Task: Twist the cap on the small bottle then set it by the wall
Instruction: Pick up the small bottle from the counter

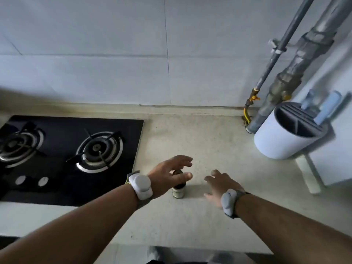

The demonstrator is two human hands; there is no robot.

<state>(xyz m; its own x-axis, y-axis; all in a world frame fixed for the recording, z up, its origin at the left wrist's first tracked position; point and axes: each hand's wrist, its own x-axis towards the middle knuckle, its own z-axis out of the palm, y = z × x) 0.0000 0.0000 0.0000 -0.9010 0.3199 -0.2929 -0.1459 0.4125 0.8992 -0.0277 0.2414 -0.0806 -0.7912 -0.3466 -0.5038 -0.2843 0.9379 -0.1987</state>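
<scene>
A small bottle (178,190) with a dark cap and a pale label stands upright on the light countertop (219,149), well in front of the tiled wall (171,73). My left hand (167,174) hovers over its cap with fingers spread, the thumb in front of the cap; whether it touches is unclear. My right hand (219,185) is to the right of the bottle, fingers apart, holding nothing, a short gap away. Both wrists wear bands.
A black two-burner gas hob (66,153) fills the counter's left side. At the right stand a white cylindrical holder (285,136) with blue-handled items and grey pipes (282,73) in the corner. The counter's front edge runs just below my forearms.
</scene>
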